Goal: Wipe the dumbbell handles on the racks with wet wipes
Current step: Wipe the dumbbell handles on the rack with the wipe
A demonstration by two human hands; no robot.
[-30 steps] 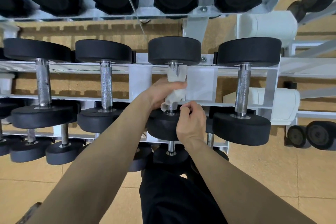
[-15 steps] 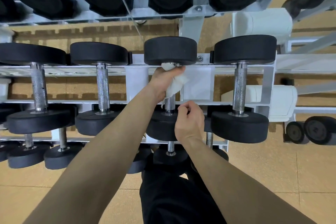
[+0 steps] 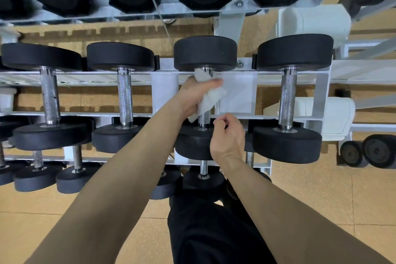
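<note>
Left hand (image 3: 194, 96) wiping a racked dumbbell handle (image 3: 203, 119).
I see it gripping a wet wipe (image 3: 211, 97) round the handle on the white rack (image 3: 237, 92); my right hand (image 3: 228, 137) is clenched, empty, beside the handle's near end.

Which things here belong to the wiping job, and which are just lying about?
Job: left hand gripping the wet wipe round a dumbbell handle; right hand curled beside it; bare handles on the same rack.
Lying about: white pads; small weights low on the right.
</note>
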